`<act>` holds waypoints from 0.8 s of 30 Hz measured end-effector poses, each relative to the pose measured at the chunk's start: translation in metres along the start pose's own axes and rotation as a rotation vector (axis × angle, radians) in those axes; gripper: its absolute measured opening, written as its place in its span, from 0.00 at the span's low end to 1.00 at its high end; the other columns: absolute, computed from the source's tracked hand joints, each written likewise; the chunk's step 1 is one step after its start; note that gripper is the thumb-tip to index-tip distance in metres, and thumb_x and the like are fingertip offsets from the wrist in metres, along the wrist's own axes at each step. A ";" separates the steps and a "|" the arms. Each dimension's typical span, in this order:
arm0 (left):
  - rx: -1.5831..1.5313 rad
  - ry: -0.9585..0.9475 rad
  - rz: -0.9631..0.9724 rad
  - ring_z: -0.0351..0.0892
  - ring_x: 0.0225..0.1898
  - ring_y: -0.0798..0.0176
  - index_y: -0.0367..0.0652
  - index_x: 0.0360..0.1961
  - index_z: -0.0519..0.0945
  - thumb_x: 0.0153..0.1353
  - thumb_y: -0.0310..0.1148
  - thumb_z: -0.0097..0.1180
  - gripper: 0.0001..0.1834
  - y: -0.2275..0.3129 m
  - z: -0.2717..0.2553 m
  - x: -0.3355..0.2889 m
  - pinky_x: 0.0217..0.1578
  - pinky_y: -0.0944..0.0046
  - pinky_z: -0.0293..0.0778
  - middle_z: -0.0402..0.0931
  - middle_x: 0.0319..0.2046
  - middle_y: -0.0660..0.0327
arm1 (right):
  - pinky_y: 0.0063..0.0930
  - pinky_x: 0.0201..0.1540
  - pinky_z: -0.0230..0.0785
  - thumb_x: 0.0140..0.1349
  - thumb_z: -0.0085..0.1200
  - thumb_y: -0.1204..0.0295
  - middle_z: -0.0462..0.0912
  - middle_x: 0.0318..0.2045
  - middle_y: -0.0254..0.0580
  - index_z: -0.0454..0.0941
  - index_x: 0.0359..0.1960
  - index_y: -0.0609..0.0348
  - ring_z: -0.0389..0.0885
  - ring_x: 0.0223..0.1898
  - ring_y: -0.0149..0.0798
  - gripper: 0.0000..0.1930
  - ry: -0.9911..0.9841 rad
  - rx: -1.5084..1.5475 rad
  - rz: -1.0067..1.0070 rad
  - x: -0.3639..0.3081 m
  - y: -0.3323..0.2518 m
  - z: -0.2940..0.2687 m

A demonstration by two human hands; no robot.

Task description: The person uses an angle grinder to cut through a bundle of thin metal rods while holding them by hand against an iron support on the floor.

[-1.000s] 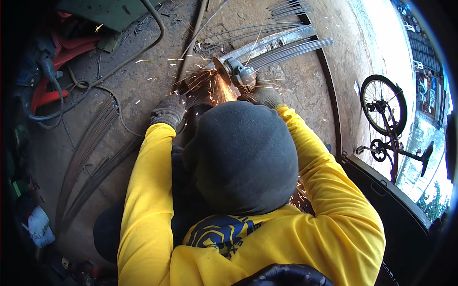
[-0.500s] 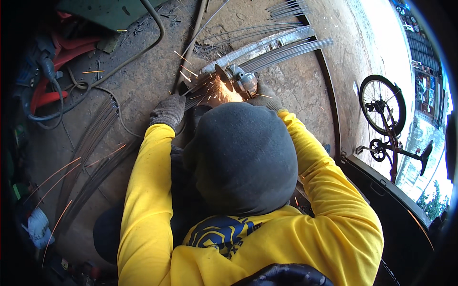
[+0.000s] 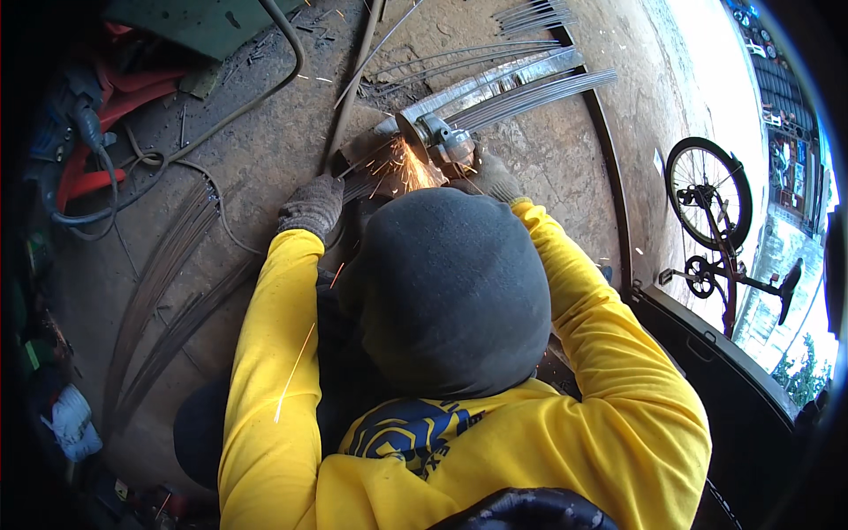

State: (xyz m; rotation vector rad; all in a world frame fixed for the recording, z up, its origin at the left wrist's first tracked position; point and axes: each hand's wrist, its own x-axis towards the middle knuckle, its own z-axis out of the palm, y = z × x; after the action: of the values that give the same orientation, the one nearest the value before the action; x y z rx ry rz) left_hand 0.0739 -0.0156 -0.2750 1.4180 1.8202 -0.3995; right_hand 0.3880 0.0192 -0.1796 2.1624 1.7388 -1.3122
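Observation:
My right hand (image 3: 500, 177), in a grey knit glove, is closed around an angle grinder (image 3: 449, 141). Its disc (image 3: 410, 134) stands on edge, and orange sparks (image 3: 408, 166) spray down from below it. Across from it, my left hand (image 3: 311, 205), also gloved, is closed on thin metal rods (image 3: 355, 187) that reach toward the sparks. My head covering hides the near side of the grinder and part of the cutting spot. A flat metal bar (image 3: 499, 84) runs from behind the disc to the far right, beside a bundle of grey rods (image 3: 530, 100).
Long dark rods (image 3: 159, 291) lie on the floor at left. Cables (image 3: 225, 132) curl near red-handled equipment (image 3: 115, 115). A green panel (image 3: 203, 26) is at the far left. A dark metal edge (image 3: 609, 168) borders the right side, with a bicycle (image 3: 711, 203) beyond.
The grinder and my right hand have shifted slightly away from me, and the disc has tilted. The spark spray is narrower. My left hand stays in place.

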 end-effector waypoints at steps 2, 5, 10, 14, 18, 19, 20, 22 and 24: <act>0.000 -0.004 -0.003 0.75 0.63 0.34 0.43 0.62 0.79 0.77 0.56 0.38 0.31 0.004 -0.004 -0.003 0.65 0.39 0.71 0.78 0.60 0.40 | 0.48 0.63 0.74 0.43 0.74 0.53 0.83 0.55 0.66 0.69 0.67 0.62 0.82 0.59 0.63 0.48 0.010 -0.011 -0.010 0.002 0.010 0.003; -0.001 -0.001 0.008 0.75 0.63 0.34 0.43 0.61 0.79 0.77 0.56 0.37 0.31 0.010 -0.009 -0.002 0.65 0.40 0.71 0.78 0.60 0.40 | 0.48 0.63 0.74 0.42 0.74 0.52 0.83 0.55 0.67 0.68 0.67 0.63 0.82 0.58 0.63 0.50 0.027 -0.035 0.001 0.005 0.021 0.004; -0.007 -0.012 -0.002 0.75 0.64 0.34 0.43 0.62 0.79 0.77 0.56 0.37 0.31 0.006 -0.009 -0.004 0.65 0.40 0.71 0.78 0.61 0.41 | 0.48 0.62 0.75 0.41 0.74 0.54 0.83 0.55 0.68 0.69 0.67 0.63 0.83 0.58 0.63 0.50 0.006 -0.057 0.011 0.009 0.021 0.009; -0.013 -0.007 -0.008 0.75 0.63 0.34 0.42 0.62 0.79 0.77 0.56 0.38 0.31 0.007 -0.010 -0.007 0.65 0.40 0.71 0.78 0.61 0.41 | 0.48 0.62 0.75 0.44 0.74 0.54 0.83 0.55 0.67 0.69 0.67 0.62 0.83 0.58 0.62 0.48 -0.012 -0.037 0.010 0.008 0.012 0.005; -0.017 -0.024 0.003 0.76 0.63 0.34 0.42 0.61 0.79 0.77 0.56 0.38 0.31 0.007 -0.008 -0.004 0.65 0.40 0.71 0.79 0.59 0.41 | 0.47 0.62 0.74 0.47 0.73 0.53 0.84 0.55 0.66 0.68 0.67 0.62 0.83 0.58 0.62 0.47 -0.007 -0.066 0.001 0.007 0.001 0.000; -0.013 -0.021 0.007 0.76 0.62 0.34 0.42 0.61 0.79 0.77 0.56 0.38 0.31 0.007 -0.009 -0.006 0.64 0.40 0.71 0.79 0.59 0.41 | 0.47 0.63 0.74 0.47 0.73 0.53 0.84 0.55 0.66 0.68 0.67 0.62 0.83 0.58 0.62 0.46 -0.020 -0.097 0.029 0.005 -0.005 -0.003; -0.002 -0.016 0.005 0.76 0.62 0.34 0.42 0.61 0.79 0.77 0.56 0.38 0.31 0.007 -0.009 -0.006 0.64 0.40 0.72 0.79 0.59 0.41 | 0.47 0.62 0.74 0.47 0.73 0.52 0.84 0.55 0.66 0.68 0.67 0.62 0.83 0.58 0.62 0.47 -0.018 -0.095 0.011 0.007 -0.003 -0.002; 0.021 -0.006 0.002 0.77 0.62 0.34 0.42 0.60 0.80 0.77 0.56 0.38 0.31 0.008 -0.010 -0.008 0.64 0.40 0.72 0.79 0.59 0.41 | 0.48 0.62 0.74 0.47 0.73 0.52 0.84 0.55 0.66 0.68 0.67 0.62 0.83 0.58 0.62 0.47 -0.015 -0.089 -0.024 0.012 0.002 0.001; 0.022 0.004 0.000 0.77 0.61 0.34 0.42 0.59 0.80 0.77 0.56 0.38 0.31 0.007 -0.008 -0.007 0.63 0.40 0.72 0.79 0.59 0.41 | 0.48 0.63 0.74 0.46 0.73 0.51 0.84 0.55 0.66 0.68 0.67 0.62 0.83 0.58 0.62 0.48 -0.013 -0.068 -0.033 0.009 0.006 0.001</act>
State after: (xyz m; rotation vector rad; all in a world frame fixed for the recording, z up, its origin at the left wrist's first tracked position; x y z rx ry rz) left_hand 0.0779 -0.0123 -0.2633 1.4346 1.8243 -0.4176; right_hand 0.3921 0.0237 -0.1881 2.0933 1.7943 -1.2522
